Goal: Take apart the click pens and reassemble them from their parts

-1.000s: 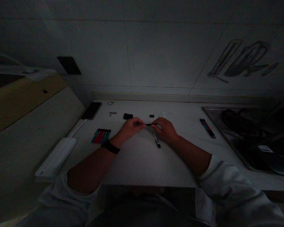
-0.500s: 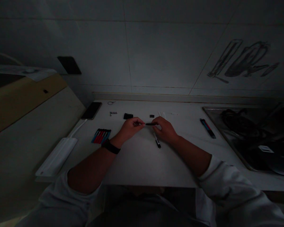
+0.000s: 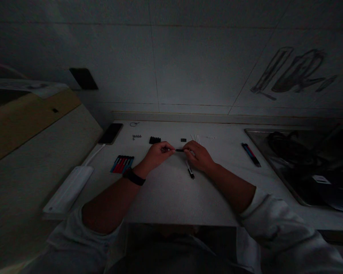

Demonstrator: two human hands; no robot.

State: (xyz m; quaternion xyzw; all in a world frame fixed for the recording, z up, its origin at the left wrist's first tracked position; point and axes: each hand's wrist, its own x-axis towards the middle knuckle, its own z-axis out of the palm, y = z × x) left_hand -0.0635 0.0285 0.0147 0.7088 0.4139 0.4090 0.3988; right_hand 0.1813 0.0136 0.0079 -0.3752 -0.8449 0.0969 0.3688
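Observation:
Both hands meet over the middle of the counter, on a slim black pen part (image 3: 179,150). My left hand (image 3: 160,151) pinches its left end between thumb and fingers. At the other end, the fingers of my right hand (image 3: 196,154) are closed on it, covering that end. Beneath my right hand lies a white-and-black pen piece (image 3: 190,170). Just beyond my left hand stands a group of black pen grips (image 3: 154,140). Thin white pen refills (image 3: 196,138) lie behind my right hand, beside a small cluster of black pieces (image 3: 183,140).
Red and blue pen barrels (image 3: 122,164) lie by my left wrist. Small metallic parts (image 3: 137,136) are farther back. A phone (image 3: 111,133) and a white power strip (image 3: 68,189) sit at left. On the right are pens (image 3: 250,155) and a sink (image 3: 277,171) holding dark items.
My right fingers have slid slightly left along the black pen part, so less of it shows between the hands. My left hand has stayed in place.

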